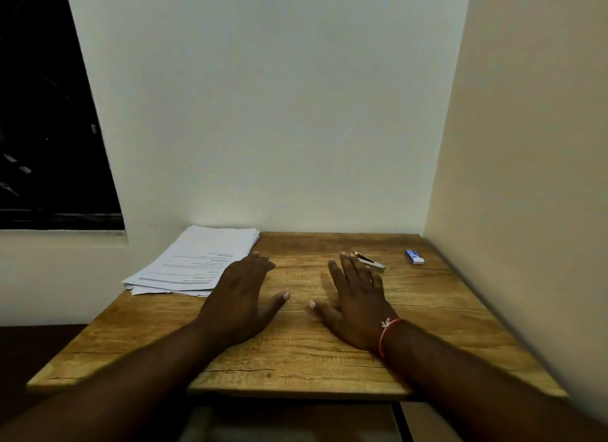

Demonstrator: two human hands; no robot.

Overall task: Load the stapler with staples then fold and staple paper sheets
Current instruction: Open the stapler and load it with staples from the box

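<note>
A stack of printed white paper sheets (197, 260) lies at the back left of the wooden table (296, 369). A small metal stapler (370, 261) lies at the back right, just beyond my right fingertips. Further right sits a small blue and white staple box (414, 256). My left hand (241, 300) lies flat on the table with fingers straight, its outer edge beside the paper stack. My right hand (357, 301) rests flat with fingers spread and holds nothing; a red thread is tied round its wrist.
The table stands in a corner, with a pale wall (279, 112) behind it and another on the right (526, 178). A dark window (49, 112) is at the left. The table's front edge runs under my forearms.
</note>
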